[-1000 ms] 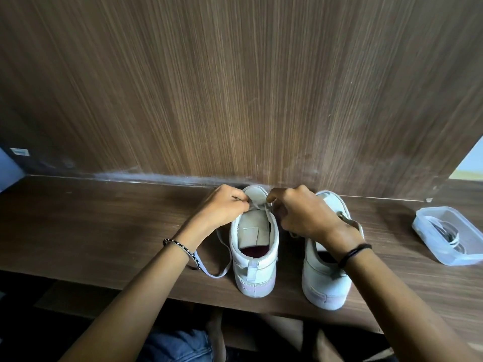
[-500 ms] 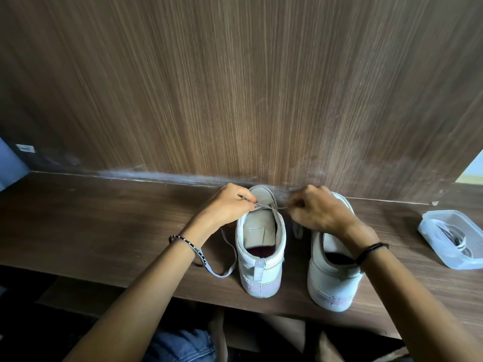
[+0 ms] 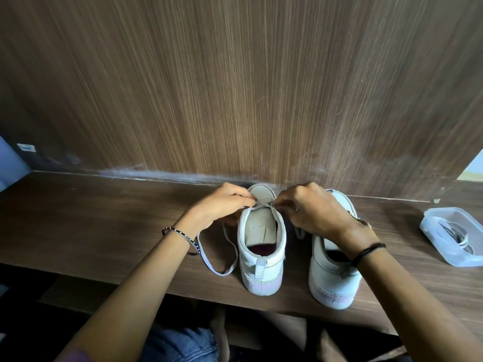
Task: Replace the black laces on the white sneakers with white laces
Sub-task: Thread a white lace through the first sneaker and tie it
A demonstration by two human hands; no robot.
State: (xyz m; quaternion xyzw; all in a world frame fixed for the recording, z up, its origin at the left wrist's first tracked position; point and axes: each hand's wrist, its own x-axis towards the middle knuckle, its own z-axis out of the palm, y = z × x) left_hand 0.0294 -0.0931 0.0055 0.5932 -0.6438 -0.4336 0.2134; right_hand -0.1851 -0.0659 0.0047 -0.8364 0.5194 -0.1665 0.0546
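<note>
Presently the tabletop point(image 3: 104, 231) carries the left sneaker point(image 3: 261, 273) and right sneaker point(image 3: 332, 283) side by side. The left hand point(image 3: 224, 202) and right hand point(image 3: 311, 212) flank the left sneaker's front, each pinching the white lace point(image 3: 222, 273) crossing between them; slack loops alongside.

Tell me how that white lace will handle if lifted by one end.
Probably floppy: the white lace lies in a slack loop on the shelf. Likely very light, being a thin flat strip. It is likely tethered too: its strands cross over the sneaker tongue.
</note>
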